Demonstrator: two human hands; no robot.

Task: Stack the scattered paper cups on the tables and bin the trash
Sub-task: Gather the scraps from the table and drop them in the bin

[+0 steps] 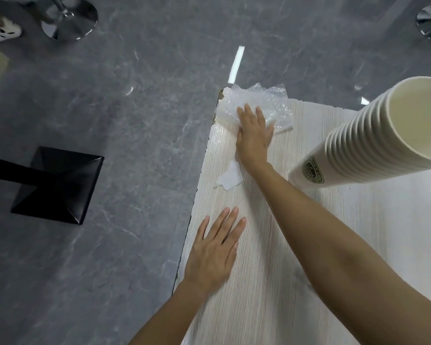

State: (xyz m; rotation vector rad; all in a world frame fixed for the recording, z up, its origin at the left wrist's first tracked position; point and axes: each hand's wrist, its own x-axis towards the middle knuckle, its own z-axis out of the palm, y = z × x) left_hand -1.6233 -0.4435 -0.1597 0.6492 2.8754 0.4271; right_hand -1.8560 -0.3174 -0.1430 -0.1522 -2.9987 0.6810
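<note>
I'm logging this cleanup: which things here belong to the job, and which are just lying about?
Job: stack of paper cups, bubble wrap under the right hand, white scrap.
Lying about: black table base, chrome stool base, shoe.

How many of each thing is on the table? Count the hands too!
Hands: 2 (left hand, right hand)
Cup stack: 1
Bubble wrap: 1
White scrap: 1
Total: 5
</note>
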